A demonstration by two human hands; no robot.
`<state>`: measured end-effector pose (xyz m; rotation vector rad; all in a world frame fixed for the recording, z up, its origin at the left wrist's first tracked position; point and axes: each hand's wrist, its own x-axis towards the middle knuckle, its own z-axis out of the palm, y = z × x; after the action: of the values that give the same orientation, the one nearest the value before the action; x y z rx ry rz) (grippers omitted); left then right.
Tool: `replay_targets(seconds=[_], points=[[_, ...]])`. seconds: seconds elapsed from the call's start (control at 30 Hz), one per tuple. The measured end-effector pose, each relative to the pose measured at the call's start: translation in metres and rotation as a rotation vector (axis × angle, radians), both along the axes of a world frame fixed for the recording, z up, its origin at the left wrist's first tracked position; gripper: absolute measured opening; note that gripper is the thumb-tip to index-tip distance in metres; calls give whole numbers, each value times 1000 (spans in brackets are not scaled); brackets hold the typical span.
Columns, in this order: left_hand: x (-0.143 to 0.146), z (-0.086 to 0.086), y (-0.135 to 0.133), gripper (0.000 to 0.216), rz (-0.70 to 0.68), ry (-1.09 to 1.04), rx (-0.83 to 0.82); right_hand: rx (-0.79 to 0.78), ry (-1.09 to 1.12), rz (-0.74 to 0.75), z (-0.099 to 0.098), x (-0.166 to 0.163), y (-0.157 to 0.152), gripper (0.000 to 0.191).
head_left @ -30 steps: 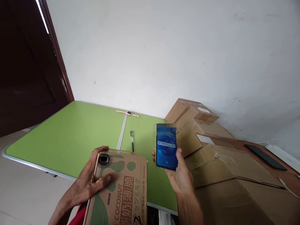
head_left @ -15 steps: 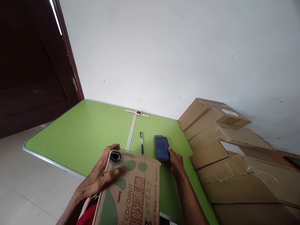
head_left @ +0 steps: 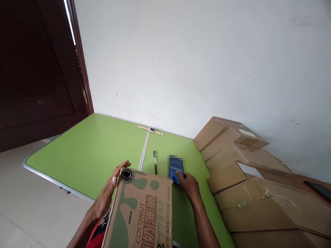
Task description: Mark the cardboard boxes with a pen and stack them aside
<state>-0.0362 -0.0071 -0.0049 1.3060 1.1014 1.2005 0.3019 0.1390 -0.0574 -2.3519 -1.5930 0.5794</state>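
Note:
A brown cardboard box (head_left: 139, 206) with green blotches and the word COCONUT stands close in front of me. Near its far left corner is a round dark-rimmed hole (head_left: 126, 174). My left hand (head_left: 104, 196) lies along the box's left side, fingers stretched out, thumb off the top face. To the right of the box, my right hand (head_left: 190, 184) grips a smartphone (head_left: 173, 168) by its near right side, with the thumb over the lit screen. Part of the phone is blurred out. A pen (head_left: 155, 162) rests on the green table (head_left: 85, 151) between box and phone.
A pink-strapped watch (head_left: 152, 130) lies by the wall at the table's far edge. Several cardboard boxes (head_left: 248, 203) are stacked along the right side, with a dark flat object (head_left: 319, 189) beyond. A dark door (head_left: 38, 69) stands at the left.
My left thumb has come off the box's top face to its side edge. The phone's screen has lit up, and my right thumb has moved onto it. The view has shifted slightly.

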Motion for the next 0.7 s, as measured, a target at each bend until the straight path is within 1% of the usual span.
replay_targets(seconds=[0.17,0.27,0.33,0.43,0.53,0.63,0.67,0.7], points=[[0,-5,-2,76,-18,-72,46,-21,-84,-28,2,-7,-6,33],[3,-10,1,75,-6,-96,28,-13,-105,-30,4,-13,-11,33],[6,-14,6,82,17,-151,28,-13,-122,-34,4,-17,-13,33],[11,-24,17,99,66,-233,56,-14,-134,-40,6,-22,-15,30],[15,-34,26,101,95,-266,72,11,-119,-28,13,-23,-18,35],[13,-35,25,104,75,-231,69,105,-105,7,19,-25,-38,47],[12,-35,22,103,72,-203,63,151,-80,58,19,-26,-51,50],[11,-34,18,100,74,-173,57,197,-10,142,18,-28,-66,52]])
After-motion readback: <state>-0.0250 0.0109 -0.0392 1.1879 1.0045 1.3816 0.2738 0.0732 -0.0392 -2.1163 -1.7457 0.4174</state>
